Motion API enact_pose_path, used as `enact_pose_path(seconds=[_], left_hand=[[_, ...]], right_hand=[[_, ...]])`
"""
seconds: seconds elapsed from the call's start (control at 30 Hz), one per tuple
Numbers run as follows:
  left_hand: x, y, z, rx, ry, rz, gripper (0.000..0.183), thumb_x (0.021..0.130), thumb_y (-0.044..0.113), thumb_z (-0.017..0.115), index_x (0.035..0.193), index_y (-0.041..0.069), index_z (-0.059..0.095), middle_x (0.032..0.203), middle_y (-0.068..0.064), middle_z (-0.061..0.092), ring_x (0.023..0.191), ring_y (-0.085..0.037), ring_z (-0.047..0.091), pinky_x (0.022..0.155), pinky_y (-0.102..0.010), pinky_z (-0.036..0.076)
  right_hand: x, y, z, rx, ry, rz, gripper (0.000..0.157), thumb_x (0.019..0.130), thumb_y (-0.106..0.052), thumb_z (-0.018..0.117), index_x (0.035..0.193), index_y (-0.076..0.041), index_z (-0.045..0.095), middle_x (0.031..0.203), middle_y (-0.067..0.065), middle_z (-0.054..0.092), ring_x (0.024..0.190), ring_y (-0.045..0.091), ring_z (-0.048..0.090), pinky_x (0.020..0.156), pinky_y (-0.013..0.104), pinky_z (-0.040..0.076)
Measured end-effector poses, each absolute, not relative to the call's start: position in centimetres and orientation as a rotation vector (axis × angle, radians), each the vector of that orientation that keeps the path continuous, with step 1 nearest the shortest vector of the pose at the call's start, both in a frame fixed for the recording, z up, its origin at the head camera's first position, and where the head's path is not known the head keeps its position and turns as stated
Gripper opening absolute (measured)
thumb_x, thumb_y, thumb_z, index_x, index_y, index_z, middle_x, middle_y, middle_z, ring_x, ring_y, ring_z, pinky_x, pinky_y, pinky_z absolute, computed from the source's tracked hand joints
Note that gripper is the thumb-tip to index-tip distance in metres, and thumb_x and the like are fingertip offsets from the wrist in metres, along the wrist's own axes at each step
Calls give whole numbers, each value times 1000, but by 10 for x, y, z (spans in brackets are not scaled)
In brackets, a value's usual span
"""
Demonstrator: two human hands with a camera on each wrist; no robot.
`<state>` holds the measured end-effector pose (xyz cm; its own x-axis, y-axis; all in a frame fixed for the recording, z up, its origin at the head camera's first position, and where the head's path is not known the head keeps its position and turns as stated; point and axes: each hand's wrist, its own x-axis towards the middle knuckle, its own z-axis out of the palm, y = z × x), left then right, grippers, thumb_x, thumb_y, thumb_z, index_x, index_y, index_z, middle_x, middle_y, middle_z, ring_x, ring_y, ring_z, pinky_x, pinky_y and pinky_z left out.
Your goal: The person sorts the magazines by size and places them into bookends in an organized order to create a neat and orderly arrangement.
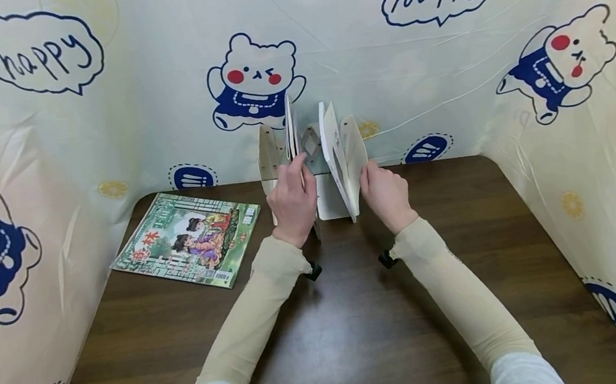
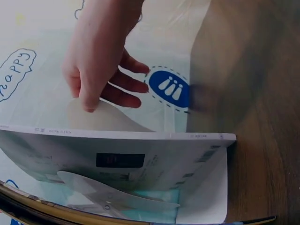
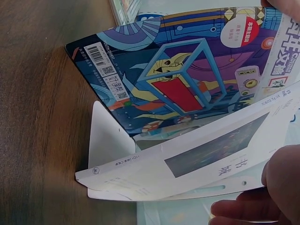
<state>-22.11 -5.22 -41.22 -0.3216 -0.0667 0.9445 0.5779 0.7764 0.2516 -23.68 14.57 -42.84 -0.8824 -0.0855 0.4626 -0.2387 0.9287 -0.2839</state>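
Note:
A white expandable book stand [image 1: 332, 202] stands at the table's back edge, with a lattice middle and upright end plates. Toward its left side, my left hand [image 1: 293, 203] grips a thin upright magazine [image 3: 183, 70] with a colourful blue cover. My right hand [image 1: 386, 196] pinches the right end plate [image 2: 110, 117], thumb on the inner side and fingers outside. Leaning just inside that plate is a white book [image 3: 206, 150], its spine facing the front. A gap separates the magazine from the white book. In the left wrist view, only the magazine's edge shows.
A green illustrated magazine [image 1: 194, 238] lies flat on the brown wooden table [image 1: 357, 337], left of the stand. Patterned sheeting [image 1: 164, 107] with bears hangs close behind the stand and along both sides.

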Motion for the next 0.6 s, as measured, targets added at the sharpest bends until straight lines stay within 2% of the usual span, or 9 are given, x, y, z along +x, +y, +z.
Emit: enact_pose_path(seconds=[0.17,0.6], left_hand=[[-228,-52,-415,-391,-1730,-646,19,98,4,62,115,7,54,78,-12,53,44,-22,43,38,-34,35],[-241,-50,-417,-366,-1619,-575,20,94,4,68,110,8,56,72,-9,52,50,-25,47,43,-35,36]], right_hand=[[-237,146,-429,235,-2630,468,34,110,-22,43,83,-3,50,59,17,55,53,41,60,46,54,46],[-237,146,-428,243,-2640,489,33,110,-22,44,84,-3,51,60,16,55,53,41,60,46,54,46]])
